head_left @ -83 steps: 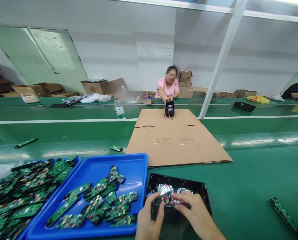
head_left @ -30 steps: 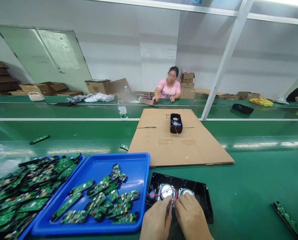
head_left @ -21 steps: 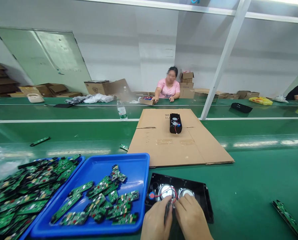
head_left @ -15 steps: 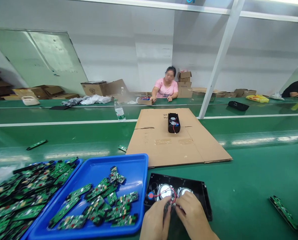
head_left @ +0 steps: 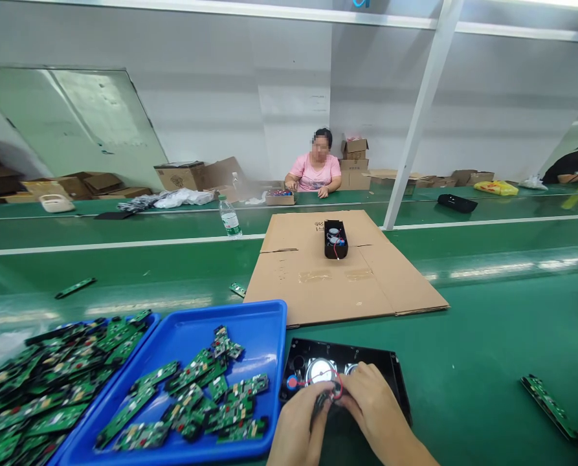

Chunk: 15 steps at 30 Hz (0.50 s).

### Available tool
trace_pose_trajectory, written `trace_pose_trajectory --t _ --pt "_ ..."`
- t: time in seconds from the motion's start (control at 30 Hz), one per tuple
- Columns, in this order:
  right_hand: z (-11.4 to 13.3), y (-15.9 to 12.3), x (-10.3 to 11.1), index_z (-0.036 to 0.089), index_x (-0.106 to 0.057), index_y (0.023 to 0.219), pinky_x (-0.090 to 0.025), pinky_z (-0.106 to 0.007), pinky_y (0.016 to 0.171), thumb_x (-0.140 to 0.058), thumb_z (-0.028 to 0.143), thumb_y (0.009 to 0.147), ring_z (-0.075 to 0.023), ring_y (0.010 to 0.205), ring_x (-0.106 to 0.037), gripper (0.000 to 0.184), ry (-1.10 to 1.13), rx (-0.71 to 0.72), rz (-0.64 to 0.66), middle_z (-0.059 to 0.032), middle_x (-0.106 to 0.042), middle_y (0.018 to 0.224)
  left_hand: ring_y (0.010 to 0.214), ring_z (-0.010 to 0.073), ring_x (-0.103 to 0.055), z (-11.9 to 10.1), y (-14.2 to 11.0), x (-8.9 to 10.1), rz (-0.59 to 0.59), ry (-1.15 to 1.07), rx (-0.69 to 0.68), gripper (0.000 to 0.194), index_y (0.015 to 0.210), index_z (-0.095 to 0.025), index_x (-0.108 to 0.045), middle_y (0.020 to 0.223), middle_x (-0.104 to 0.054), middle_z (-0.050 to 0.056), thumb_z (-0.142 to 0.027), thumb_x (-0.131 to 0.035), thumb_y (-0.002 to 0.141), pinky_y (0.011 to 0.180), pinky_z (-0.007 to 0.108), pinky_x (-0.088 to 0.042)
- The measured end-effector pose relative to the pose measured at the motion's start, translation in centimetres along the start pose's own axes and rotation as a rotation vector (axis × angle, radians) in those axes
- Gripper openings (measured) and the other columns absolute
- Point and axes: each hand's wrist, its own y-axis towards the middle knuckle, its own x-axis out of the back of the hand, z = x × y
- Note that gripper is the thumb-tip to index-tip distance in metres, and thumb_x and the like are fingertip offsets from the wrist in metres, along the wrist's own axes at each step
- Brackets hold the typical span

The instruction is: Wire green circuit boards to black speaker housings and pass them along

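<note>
A black speaker housing (head_left: 390, 369) lies open in front of me on the green belt, with two silvery speaker cones (head_left: 320, 370) and red wires inside. My left hand (head_left: 296, 427) and my right hand (head_left: 373, 408) meet over its front half. Both pinch a small dark part with red wiring (head_left: 328, 395) between their fingertips. My right hand covers most of the second cone.
A blue tray (head_left: 264, 317) of green circuit boards sits left of the housing, and a second, fuller blue tray (head_left: 149, 318) further left. Flat cardboard (head_left: 337, 285) carries another black housing (head_left: 336, 239). A loose board (head_left: 551, 409) lies right. A person in pink (head_left: 314, 169) sits across; a bottle (head_left: 230, 217) stands nearby.
The person opposite set their upright housing flat on the cardboard and drew their hands back. My hands stayed on the near housing, and their fingers closed tighter on the wired part.
</note>
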Motion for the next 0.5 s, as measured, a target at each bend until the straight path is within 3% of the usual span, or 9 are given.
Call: trace_pose_trajectory --t 0.1,0.17,0.33,0.5 --pt "0.1 -0.2 -0.2 0.019 -0.063 0.086 -0.038 -0.026 0.055 -0.029 0.037 0.101 -0.0153 0.062 -0.05 0.042 0.016 -0.021 0.03 -0.0018 -0.061 0.068 0.076 0.0159 -0.073 -0.1 0.2 0.6 0.099 -0.122 -0.012 0.021 0.103 -0.03 -0.064 0.089 -0.076 -0.001 -0.023 -0.052 0.087 0.073 0.019 -0.059" --pt "0.1 -0.4 -0.4 0.02 -0.065 0.091 -0.042 -0.026 0.055 -0.028 0.042 0.101 -0.015 0.062 -0.055 0.045 0.074 -0.079 0.022 -0.0024 -0.064 0.071 0.073 0.0163 -0.073 -0.3 0.0 0.6 0.087 -0.147 0.061 0.02 0.101 -0.03 -0.065 0.087 -0.076 -0.002 -0.024 -0.054 0.086 0.071 0.019 -0.059" --pt "-0.1 -0.7 -0.5 0.021 -0.069 0.087 -0.052 -0.02 0.06 -0.036 0.054 0.097 -0.0125 0.064 -0.066 0.048 0.263 -0.231 -0.069 -0.0013 -0.071 0.075 0.049 0.0194 -0.068 -1.3 -0.4 -0.1 -0.112 -0.207 0.48 0.024 0.09 -0.027 -0.067 0.061 -0.071 -0.002 -0.048 -0.058 0.081 0.052 0.023 -0.058" --pt "-0.3 -0.8 0.2 0.022 -0.068 0.082 -0.054 -0.018 0.059 -0.05 0.052 0.092 -0.013 0.064 -0.067 0.036 0.413 -0.331 -0.02 -0.0001 -0.071 0.074 0.061 0.0255 -0.073 -1.9 0.3 0.0 -0.261 -0.449 0.771 0.045 0.093 -0.025 -0.063 0.066 -0.073 -0.001 -0.062 -0.066 0.068 0.047 0.027 -0.06"
